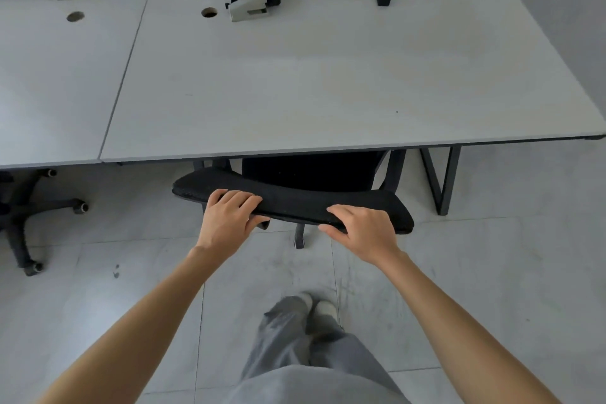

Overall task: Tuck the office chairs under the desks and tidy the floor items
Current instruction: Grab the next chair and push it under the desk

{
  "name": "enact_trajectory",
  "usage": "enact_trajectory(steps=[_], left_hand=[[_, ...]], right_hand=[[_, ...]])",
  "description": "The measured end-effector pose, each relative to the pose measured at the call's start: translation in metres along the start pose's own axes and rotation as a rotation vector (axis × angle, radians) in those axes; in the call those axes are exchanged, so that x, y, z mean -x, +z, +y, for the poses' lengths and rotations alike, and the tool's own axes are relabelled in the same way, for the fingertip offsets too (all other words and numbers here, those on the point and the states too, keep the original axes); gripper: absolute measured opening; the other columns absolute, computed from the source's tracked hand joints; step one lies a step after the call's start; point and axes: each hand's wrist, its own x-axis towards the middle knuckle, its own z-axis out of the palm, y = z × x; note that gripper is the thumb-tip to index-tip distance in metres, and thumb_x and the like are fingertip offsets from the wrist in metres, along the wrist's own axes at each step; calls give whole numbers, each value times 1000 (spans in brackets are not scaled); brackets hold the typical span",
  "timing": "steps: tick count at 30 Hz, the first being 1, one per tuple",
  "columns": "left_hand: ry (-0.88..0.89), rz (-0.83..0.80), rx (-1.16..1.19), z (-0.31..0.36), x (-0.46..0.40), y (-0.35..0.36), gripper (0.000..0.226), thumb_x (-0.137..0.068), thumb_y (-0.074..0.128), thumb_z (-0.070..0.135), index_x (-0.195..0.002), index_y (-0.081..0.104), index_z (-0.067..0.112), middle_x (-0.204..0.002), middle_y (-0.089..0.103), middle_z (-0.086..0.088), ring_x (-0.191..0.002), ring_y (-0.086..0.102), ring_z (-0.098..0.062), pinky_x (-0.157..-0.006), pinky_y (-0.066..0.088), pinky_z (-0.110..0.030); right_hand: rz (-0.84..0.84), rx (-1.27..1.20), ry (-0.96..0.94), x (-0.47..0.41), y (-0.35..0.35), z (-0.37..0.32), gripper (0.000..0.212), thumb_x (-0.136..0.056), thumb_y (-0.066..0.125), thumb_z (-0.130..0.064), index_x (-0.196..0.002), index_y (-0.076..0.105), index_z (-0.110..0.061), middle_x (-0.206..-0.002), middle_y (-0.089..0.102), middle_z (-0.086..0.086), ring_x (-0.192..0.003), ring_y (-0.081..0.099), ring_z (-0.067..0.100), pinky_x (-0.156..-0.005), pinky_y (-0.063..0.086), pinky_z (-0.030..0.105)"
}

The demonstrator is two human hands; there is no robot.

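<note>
Hands are gripping the top edge of the black office chair's backrest [295, 203]: the left hand [229, 216] is curling its fingers over the rim with the thumb underneath, and the right hand [360, 229] is doing the same further right, a spread hold that is probably keeping the chair from swivelling as it rolls. The seat is already sitting beneath the near edge of the pale worktop [328, 82], so the tuck is looking nearly finished (a judgement only). The worktop is hiding the seat and most of the base; one caster [299, 241] is showing. At far left a second chair's base [26, 216] is being cut off by the frame.
</note>
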Motion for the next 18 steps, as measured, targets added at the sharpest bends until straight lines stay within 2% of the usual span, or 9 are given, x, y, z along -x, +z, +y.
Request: enact_trajectory(steps=[2,5,8,13,16,18], left_hand=[[20,-16,4,-2,-2,2,51,-89,34,52,-99,66,13,-95,71,-2,-88,65,-23,-89,39,-38],[34,13,9,-3,-2,4,46,-87,41,48,-99,65,11,-96,70,-5,-89,65,-26,-90,39,-44],[35,59,4,-2,-2,7,42,-86,44,43,-99,65,8,-97,70,-7,-89,65,-27,-90,34,-42],[17,23,-3,3,-1,6,44,-89,41,39,-109,61,6,-99,69,-11,-89,63,-31,-89,36,-45],[-39,-80,64,10,-1,-11,44,-92,43,36,-117,58,3,-111,65,-15,-104,58,-34,-100,34,-50],[-121,-121,248,26,0,-28,36,-92,51,21,-124,54,6,-123,59,-13,-114,52,-31,-104,33,-46]], right_hand=[[-30,-17,2,-1,0,-1,73,-88,16,-67,-96,71,-19,-92,74,-8,-73,70,9,-46,36,16],[-62,-9,9,-2,1,0,69,-87,22,-67,-98,70,-18,-94,74,-7,-75,70,11,-48,36,15],[-81,0,5,-4,1,0,61,-85,33,-62,-101,69,-17,-96,74,-5,-77,70,13,-50,36,16],[-132,24,18,-3,-2,-1,60,-86,32,-62,-106,65,-16,-96,71,-4,-81,67,17,-52,43,22],[-153,-48,73,-2,-7,-4,48,-90,44,-51,-106,63,-10,-94,69,2,-85,64,21,-65,52,32],[-70,-217,143,9,-17,-10,37,-91,52,-32,-114,60,-4,-106,68,8,-96,63,24,-78,50,30]])
